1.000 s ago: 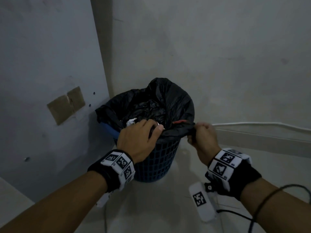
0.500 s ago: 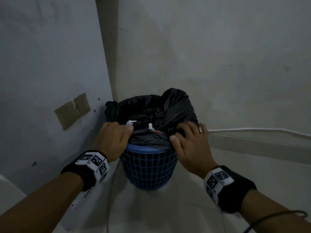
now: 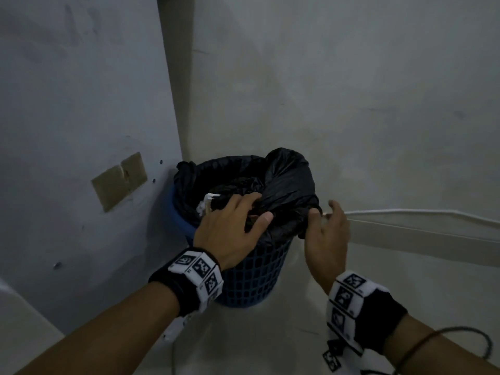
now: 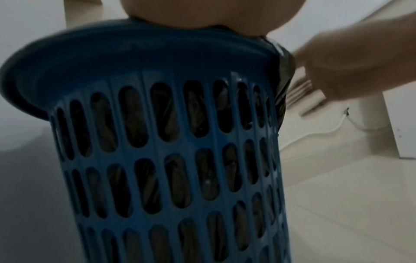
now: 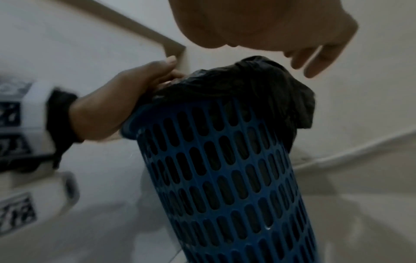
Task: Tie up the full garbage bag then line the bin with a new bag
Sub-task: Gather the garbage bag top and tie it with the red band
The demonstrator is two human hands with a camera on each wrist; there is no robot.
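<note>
In the lower middle of the head view, a blue slotted bin (image 3: 251,272) stands on the pale floor (image 3: 297,334), tucked into a corner where two walls meet. The full black bag (image 3: 286,190) is in it, its top bunched and folded over the rim on the right side. The left hand (image 3: 230,234) lies over the near rim with fingers (image 3: 244,201) spread and loosely bent on the plastic, pressing rather than gripping; this looks meant to steady the bin and hold the contents down. The right hand (image 3: 327,239) sits at the right edge of the bin, thumb against the hanging fold of the bag; its other fingers are relaxed and apart in the right wrist view, so it seems about to take hold, not yet holding. Working the edge free on that side would let the mouth be gathered for tying. No knot is made, and no new bag shows in any view.

A scrap of white litter (image 3: 207,203) pokes up inside the bag near the left fingers and could snag in the gather. A white cable (image 3: 419,212) runs along the wall at right, just behind the right hand. A tan patch (image 3: 119,182) marks the left wall. The close walls leave little room at the far and left sides of the rim.
</note>
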